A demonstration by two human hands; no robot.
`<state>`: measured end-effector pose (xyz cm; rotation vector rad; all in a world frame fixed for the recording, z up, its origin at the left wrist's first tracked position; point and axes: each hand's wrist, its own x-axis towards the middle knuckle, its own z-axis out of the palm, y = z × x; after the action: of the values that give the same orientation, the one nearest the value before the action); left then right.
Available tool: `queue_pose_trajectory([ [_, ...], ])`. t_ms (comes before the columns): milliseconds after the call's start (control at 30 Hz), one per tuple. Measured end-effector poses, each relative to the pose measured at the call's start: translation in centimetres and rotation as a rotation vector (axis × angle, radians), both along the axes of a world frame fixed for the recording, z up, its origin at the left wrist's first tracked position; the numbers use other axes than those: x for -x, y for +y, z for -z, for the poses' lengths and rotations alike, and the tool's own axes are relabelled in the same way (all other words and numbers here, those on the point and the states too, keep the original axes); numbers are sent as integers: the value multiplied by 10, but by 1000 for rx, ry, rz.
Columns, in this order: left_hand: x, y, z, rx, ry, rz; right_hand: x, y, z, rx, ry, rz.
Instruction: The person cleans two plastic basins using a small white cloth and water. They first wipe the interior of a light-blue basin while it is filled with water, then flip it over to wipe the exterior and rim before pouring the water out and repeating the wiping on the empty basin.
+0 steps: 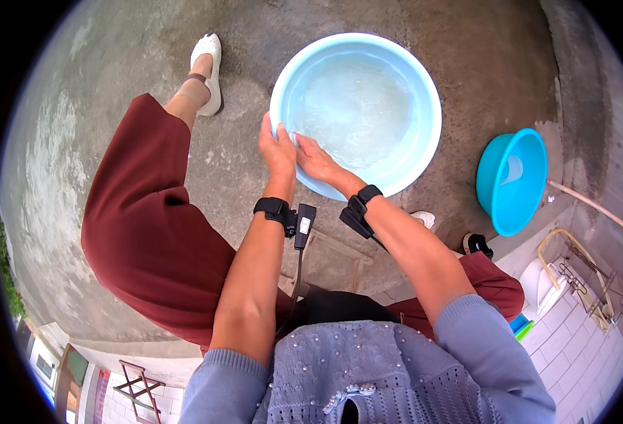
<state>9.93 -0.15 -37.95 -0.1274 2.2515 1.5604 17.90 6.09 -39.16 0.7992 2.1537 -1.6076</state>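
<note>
A round light-blue plastic basin [432, 132] with a whitish rim stands on the concrete floor before me, with clear water [359, 106] in it. My left hand [277, 151] grips its near-left rim, fingers outside and thumb over the edge. Close beside it, my right hand [319, 161] reaches over the same rim, with its fingertips at the inner wall. A small whitish thing [293, 138] shows between the thumb and the right fingertips; what it is and whether the right hand holds it, I cannot tell. Both wrists wear black straps.
A turquoise plastic basin [489, 180] leans on its side at the right, near a pinkish hose [592, 204]. A wire rack [589, 286] stands by white tiles [571, 344]. Below my arms is a wooden stool [338, 249]. A folding wooden frame [139, 389] stands lower left.
</note>
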Motion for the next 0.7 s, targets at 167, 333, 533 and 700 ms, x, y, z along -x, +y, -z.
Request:
queue_pose_trajectory([
  [167,-2,-1,2,6,34,27,-100,15,-37,-199,-107,-262],
  [333,-2,1,-2,-34,-26,17,-146,117,-64,-736,-244,-666],
  [533,1,-2,4,28,23,31,-97,228,-60,-1334,-28,-744],
  [700,1,-5,8,47,83,63,-7,222,-21,-1102,112,-4],
])
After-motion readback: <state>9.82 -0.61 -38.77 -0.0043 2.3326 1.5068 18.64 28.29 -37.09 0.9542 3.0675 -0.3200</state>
